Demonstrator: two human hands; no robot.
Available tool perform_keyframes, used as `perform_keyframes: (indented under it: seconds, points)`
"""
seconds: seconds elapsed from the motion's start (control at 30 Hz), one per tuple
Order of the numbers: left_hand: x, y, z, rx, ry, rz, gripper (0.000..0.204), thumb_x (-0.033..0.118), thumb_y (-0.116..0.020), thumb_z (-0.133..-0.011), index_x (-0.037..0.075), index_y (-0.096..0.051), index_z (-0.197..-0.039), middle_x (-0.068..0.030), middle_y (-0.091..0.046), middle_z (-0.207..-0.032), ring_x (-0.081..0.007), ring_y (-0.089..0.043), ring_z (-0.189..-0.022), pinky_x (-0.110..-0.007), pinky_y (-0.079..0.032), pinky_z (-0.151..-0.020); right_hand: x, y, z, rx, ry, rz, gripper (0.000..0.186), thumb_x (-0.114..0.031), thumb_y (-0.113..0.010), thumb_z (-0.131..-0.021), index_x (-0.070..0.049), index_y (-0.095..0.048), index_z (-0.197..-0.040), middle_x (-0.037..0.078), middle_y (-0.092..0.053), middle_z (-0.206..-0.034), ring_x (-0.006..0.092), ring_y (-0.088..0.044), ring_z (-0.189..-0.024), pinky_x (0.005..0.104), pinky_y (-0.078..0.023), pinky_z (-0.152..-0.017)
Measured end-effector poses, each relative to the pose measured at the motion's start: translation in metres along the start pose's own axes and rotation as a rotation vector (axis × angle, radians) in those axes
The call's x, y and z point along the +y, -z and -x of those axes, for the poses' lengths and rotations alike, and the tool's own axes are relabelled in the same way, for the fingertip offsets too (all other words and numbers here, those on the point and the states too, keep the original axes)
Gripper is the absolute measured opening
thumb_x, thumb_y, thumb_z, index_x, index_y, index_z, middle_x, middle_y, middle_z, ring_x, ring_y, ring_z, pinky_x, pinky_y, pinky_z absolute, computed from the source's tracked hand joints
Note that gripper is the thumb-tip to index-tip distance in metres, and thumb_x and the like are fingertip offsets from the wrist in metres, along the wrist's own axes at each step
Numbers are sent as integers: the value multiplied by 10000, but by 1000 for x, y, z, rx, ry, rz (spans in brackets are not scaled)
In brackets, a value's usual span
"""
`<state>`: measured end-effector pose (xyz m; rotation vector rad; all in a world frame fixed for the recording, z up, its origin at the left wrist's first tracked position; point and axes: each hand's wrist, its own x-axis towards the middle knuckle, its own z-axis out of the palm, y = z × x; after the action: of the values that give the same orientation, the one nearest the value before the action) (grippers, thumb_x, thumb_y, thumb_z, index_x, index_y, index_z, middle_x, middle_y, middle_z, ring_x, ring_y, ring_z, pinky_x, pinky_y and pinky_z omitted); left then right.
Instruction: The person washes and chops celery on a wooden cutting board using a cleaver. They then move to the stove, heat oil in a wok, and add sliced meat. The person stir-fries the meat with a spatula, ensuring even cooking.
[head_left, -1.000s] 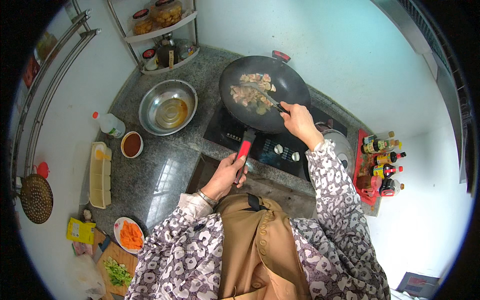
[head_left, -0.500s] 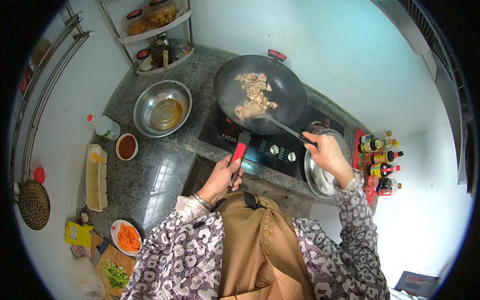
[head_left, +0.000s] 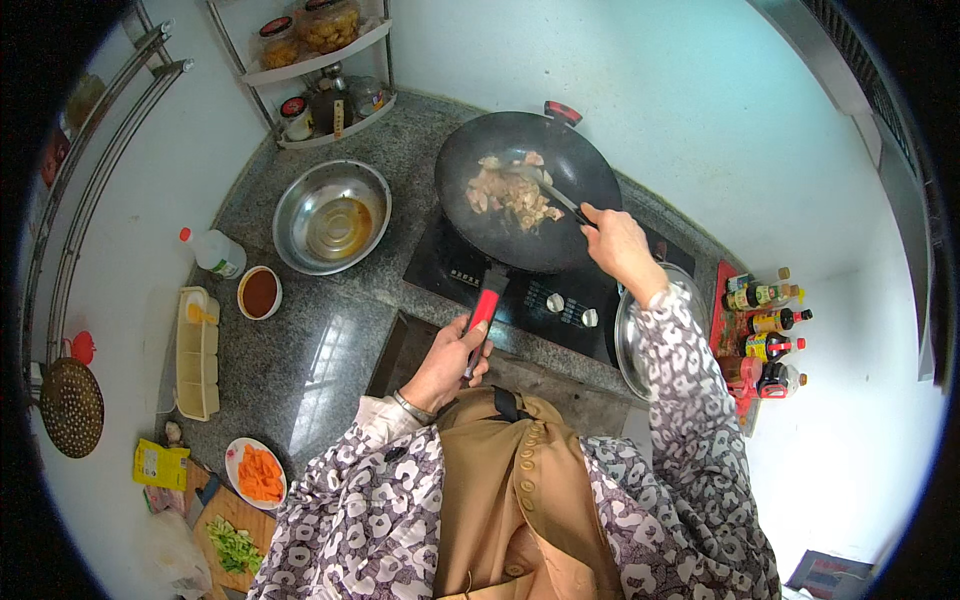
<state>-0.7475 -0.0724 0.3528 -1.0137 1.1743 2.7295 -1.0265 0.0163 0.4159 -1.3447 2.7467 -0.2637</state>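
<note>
A large black wok (head_left: 580, 210) stands on the black cooktop (head_left: 440, 250). My left hand (head_left: 450, 362) is closed round its red and black handle (head_left: 485, 305). My right hand (head_left: 622, 245) grips a spatula (head_left: 562, 198) by its dark handle, reaching over the wok's right rim. The spatula's metal blade lies among the pale, browned pieces of meat (head_left: 520, 205) in the middle of the wok, partly hidden by them. Light steam blurs the pan's left side.
Left of the wok sit a steel basin (head_left: 290, 235) with brown liquid, a bowl of red-brown sauce (head_left: 260, 292) and a plate of cut carrots (head_left: 258, 474). A steel lid (head_left: 632, 350) leans below my right forearm. Several sauce bottles (head_left: 770, 320) line the right wall.
My right hand has moved up and left, carrying the spatula's blade from the near edge of the meat to its far side. The meat is gathered differently. My left hand keeps the handle.
</note>
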Motion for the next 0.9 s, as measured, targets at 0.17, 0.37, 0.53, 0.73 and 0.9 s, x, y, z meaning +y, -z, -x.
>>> perform_keyframes:
  seconds: [0.17, 0.37, 0.53, 0.73, 0.9]
  points:
    - [-1, 0, 1, -2, -5, 1, 175, 260, -482, -1025, 96, -449, -1079, -27, -540, -794, -93, -475, -512, -249, -356, -420, 18, 71, 52, -85, 50, -37, 338, -167, -654, -848, -78, -677, -1173, 253, -661, -964, 400, -643, -935, 454, -510, -827]
    - [-1, 0, 2, 9, 0, 17, 165, 252, -480, -1024, 95, -456, -1071, -25, -538, -790, -92, -468, -508, -251, -351, -419, 32, 78, 99, -168, 46, 46, 353, -163, -664, -830, -108, -677, -1178, 246, -661, -906, 416, -638, -848, 491, -502, -757]
    - [-1, 0, 0, 11, 1, 2, 165, 249, -481, -1023, 95, -457, -1075, -25, -536, -788, -91, -466, -507, -252, -353, -420, 25, 29, 68, 6, -3, -58, 350, -161, -659, -842, -103, -673, -1186, 261, -655, -866, 418, -647, -856, 498, -511, -748]
    - [-3, 0, 0, 14, -8, -9, 179, 262, -481, -1024, 98, -453, -1090, -24, -535, -786, -91, -478, -521, -251, -361, -425, 13, 3, 14, 179, -43, -25, 319, -152, -639, -855, -64, -652, -1161, 256, -663, -837, 431, -655, -839, 495, -526, -744]
    - [3, -4, 1, 4, 16, -11, 165, 238, -473, -1025, 90, -450, -1096, -32, -544, -793, -100, -499, -538, -253, -375, -433, 12, -5, 22, 66, -46, -5, 294, -146, -635, -850, -51, -665, -1127, 279, -660, -853, 426, -655, -869, 499, -523, -776]
